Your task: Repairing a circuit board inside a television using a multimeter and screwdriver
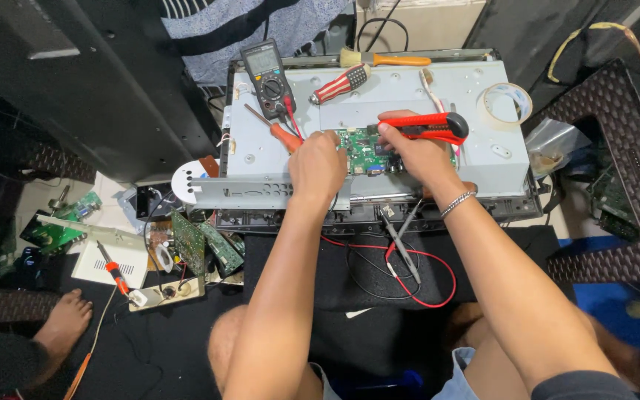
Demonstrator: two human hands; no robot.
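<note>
A grey metal monitor back panel (409,96) lies flat in front of me with a green circuit board (358,145) mounted on it. My right hand (418,154) grips a red utility knife (432,127) over the board's right side, a metal bracelet on its wrist. My left hand (317,167) rests closed on the board's left edge; whether it holds anything is hidden. A grey metal bracket (246,189) lies along the panel's near edge, under my left wrist.
On the panel lie a black multimeter (269,77), an orange screwdriver (279,132), a red-and-white striped screwdriver (341,84), a brush (384,58) and a tape roll (505,104). Red and black probe leads (409,267) trail below. Loose circuit boards (205,248) and a soldering iron (115,272) sit at left. Another person's foot (62,323) is at lower left.
</note>
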